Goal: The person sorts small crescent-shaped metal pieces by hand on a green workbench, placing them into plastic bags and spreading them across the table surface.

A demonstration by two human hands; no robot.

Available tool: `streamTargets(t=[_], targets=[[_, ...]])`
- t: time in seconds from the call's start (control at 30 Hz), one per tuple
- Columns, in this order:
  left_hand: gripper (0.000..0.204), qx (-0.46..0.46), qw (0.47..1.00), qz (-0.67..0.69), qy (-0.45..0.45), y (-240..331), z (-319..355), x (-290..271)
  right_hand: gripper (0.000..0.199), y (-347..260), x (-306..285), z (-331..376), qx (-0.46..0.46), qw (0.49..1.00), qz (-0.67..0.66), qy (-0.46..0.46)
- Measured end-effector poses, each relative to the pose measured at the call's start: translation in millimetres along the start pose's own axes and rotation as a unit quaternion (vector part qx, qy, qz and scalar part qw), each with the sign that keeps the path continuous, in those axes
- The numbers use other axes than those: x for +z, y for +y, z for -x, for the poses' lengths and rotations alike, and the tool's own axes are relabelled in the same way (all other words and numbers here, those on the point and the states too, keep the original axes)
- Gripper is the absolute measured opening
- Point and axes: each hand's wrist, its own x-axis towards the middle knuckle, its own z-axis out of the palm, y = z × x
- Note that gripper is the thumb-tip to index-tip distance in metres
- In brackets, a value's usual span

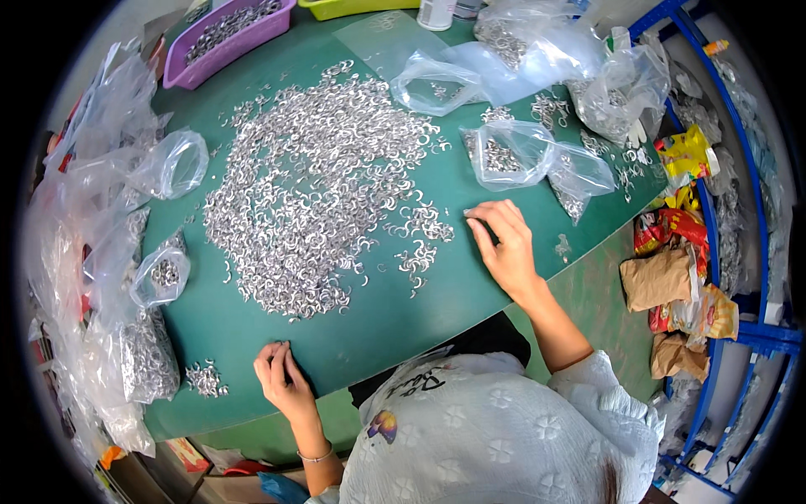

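Observation:
A wide heap of small silver crescent-shaped metal pieces [311,185] covers the middle of the green table [369,332]. Near the table's front edge rests my left hand [284,382], its fingers curled and drawn together. Whatever its fingertips hold, if anything, is too small to make out. To the right of the heap is my right hand [506,256], thumb and forefinger closed toward each other. A tiny pale spot shows at those fingertips, but its kind is unclear. Between the heap and my right hand lies a looser cluster of the pieces [417,239].
A purple bin [178,67] of metal pieces stands at the far left. Clear plastic bags [151,357] crowd the left edge. More part-filled bags [512,155] lie at the right, near a small pile [205,380]-like scatter [630,172]. Blue shelving [714,227] holds packets beyond the table.

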Motion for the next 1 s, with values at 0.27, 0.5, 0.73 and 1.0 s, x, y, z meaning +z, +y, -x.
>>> streamTargets(t=[0.27,0.5,0.73,1.0], targets=[[0.018,0.041,0.999,-0.034,-0.012,-4,-1,-2,0.018,6,0,0,0.007,1.0,0.028,-0.001],[0.019,0.042,0.999,-0.018,-0.008,-9,2,-1,0.02,10,0,6,0.021,0.999,0.033,-0.012],[0.023,0.062,0.997,-0.034,-0.029,-5,4,-7,0.015,16,3,9,0.014,1.0,0.02,-0.01],[0.02,0.06,0.997,-0.052,-0.019,-6,3,-5,0.024,21,-5,10,0.015,0.99,-0.076,0.119]])
